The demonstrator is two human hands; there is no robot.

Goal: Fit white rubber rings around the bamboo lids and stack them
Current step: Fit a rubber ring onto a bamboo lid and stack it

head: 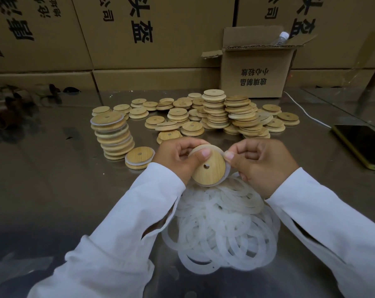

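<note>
2 white sleeves (109, 244) are reaching in from the bottom edge, and between them a heap of loose rings (221, 229) is lying on the steel desk (53, 190). At the left, a leaning stack (113, 136) of ringed lids is standing on the desk, with 1 more ringed lid (139, 158) lying flat just beside its base. Above the heap, the left hand (178, 158) is gripping a held lid (208, 168), thumb pressing on its face and fingers curling behind. The right hand (261, 164) is pinching a ring (227, 174) at that lid's right edge, where the ring is showing around the rim. Behind the hands, bare lids (214, 112) are lying scattered and piled in low stacks. Further right, an open box (253, 74) is standing at the back, a white cable (304, 110) is running to a phone (363, 145) lying near the desk's right edge.
</note>
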